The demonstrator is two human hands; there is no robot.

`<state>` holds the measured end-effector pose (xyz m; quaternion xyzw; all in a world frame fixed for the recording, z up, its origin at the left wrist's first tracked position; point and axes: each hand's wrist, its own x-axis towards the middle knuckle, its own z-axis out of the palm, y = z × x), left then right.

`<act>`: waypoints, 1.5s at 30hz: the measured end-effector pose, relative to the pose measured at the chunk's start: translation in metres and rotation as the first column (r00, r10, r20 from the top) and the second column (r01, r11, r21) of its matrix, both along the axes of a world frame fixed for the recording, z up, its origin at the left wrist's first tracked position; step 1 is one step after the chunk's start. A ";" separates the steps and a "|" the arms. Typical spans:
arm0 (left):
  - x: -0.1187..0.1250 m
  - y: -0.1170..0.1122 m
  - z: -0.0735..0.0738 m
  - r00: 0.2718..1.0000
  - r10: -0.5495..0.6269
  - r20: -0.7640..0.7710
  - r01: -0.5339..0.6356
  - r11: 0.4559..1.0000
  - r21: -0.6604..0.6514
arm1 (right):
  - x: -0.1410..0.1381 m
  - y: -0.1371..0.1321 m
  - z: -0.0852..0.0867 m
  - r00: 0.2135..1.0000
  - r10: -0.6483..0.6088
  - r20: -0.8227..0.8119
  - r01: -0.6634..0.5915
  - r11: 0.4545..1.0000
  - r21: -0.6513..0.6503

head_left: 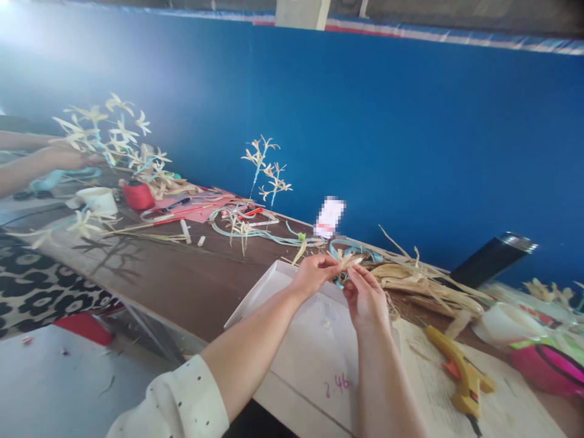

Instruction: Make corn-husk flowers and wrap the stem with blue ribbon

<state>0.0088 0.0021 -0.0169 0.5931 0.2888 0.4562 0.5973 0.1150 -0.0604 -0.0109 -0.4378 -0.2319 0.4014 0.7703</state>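
Both hands meet above the far side of a white tray point(258, 292). My left hand point(316, 272) is closed, pinching the left side of a small pale flower of dried husk petals point(349, 260). My right hand point(367, 295) pinches the same flower from the right and below, its fingers bent inward. Some light blue stem or tape shows beneath the flower, partly hidden by the fingers. Just behind and to the right lies a heap of dried husk strips point(410, 277). A single pale petal piece with a green tip point(300, 250) rests left of my hands.
A yellow glue gun point(460, 371) lies on paper at right, near a pink pouch point(547, 368), a white cup point(508, 323) and a black flask point(490, 261). Finished flower sprays point(269, 167) stand by the blue wall. Another person's hands point(68, 155) hold flowers at far left.
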 end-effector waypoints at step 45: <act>-0.005 -0.009 0.015 0.963 -0.219 0.157 0.241 0.960 -0.140 | -0.001 -0.014 0.002 0.185 -0.487 0.853 0.484 0.801 0.353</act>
